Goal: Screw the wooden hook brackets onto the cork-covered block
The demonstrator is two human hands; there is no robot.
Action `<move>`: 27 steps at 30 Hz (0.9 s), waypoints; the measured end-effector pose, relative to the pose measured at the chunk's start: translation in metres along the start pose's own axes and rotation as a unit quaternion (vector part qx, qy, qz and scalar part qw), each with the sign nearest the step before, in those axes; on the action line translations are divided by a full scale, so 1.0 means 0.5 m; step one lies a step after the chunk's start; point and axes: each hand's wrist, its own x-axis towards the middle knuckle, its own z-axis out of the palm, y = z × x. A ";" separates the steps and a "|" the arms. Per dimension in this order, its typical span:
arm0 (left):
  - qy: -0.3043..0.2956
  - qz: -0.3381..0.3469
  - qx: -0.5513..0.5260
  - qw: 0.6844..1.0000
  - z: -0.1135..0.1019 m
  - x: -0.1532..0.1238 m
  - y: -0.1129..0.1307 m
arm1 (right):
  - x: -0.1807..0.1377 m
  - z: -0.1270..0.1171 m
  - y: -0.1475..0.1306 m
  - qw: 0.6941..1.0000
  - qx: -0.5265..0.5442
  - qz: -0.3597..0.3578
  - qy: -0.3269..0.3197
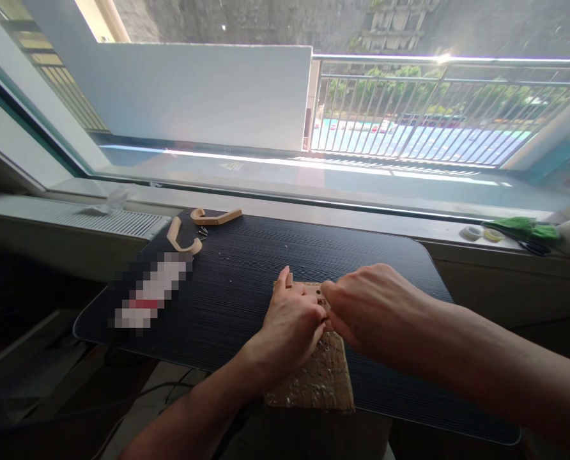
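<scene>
Dark ribbed mat [246, 268] beside the window. At lower centre, the left hand [292, 322] lies flat, pinning a cardboard piece [321, 383]. The right hand [366, 313] is closed, perhaps pinching something small at the cardboard's top edge.

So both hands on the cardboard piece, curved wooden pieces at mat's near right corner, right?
No. Head view: left hand and right hand are on the cardboard piece, but the curved wooden pieces lie at the far left corner of the mat.
</scene>
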 end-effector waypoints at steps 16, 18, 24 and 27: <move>-0.021 -0.010 0.007 1.000 -0.006 0.004 0.000 | -0.020 0.023 0.015 0.994 -0.012 -0.073 0.082; -0.024 -0.009 0.010 1.000 -0.007 0.003 0.000 | -0.017 0.032 0.022 0.994 -0.019 -0.065 0.082; -0.024 -0.008 0.016 1.000 -0.009 0.002 0.001 | -0.011 0.024 0.025 0.999 -0.009 -0.009 0.044; -0.017 -0.006 0.013 1.000 -0.007 0.001 0.001 | -0.016 -0.005 0.014 1.000 0.013 -0.003 0.017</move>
